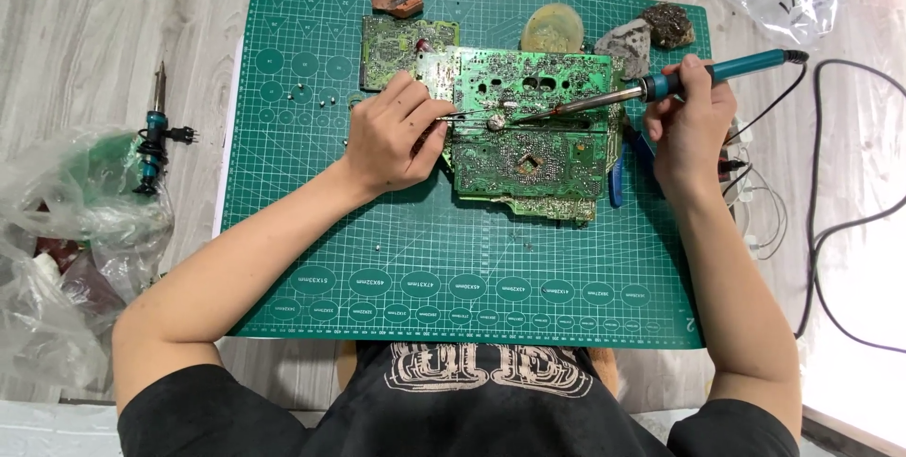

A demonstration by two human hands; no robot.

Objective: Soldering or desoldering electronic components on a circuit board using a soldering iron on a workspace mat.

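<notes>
A large green circuit board (533,150) lies solder side up on a green cutting mat (453,287). My left hand (394,136) rests at the board's left edge and pinches thin metal tweezers (464,117) whose tips reach a spot near the board's upper middle. My right hand (691,122) grips a soldering iron (661,83) with a blue handle; its long metal tip points left and meets the board close to the tweezer tips. A smaller green circuit board (396,39) lies behind my left hand.
Along the mat's far edge sit a round yellowish tin (553,28), rough stones (649,34) and a brown lump (397,0). A second blue soldering iron (154,136) lies on the floor at left beside plastic bags (57,231). Black cables (830,231) run at right.
</notes>
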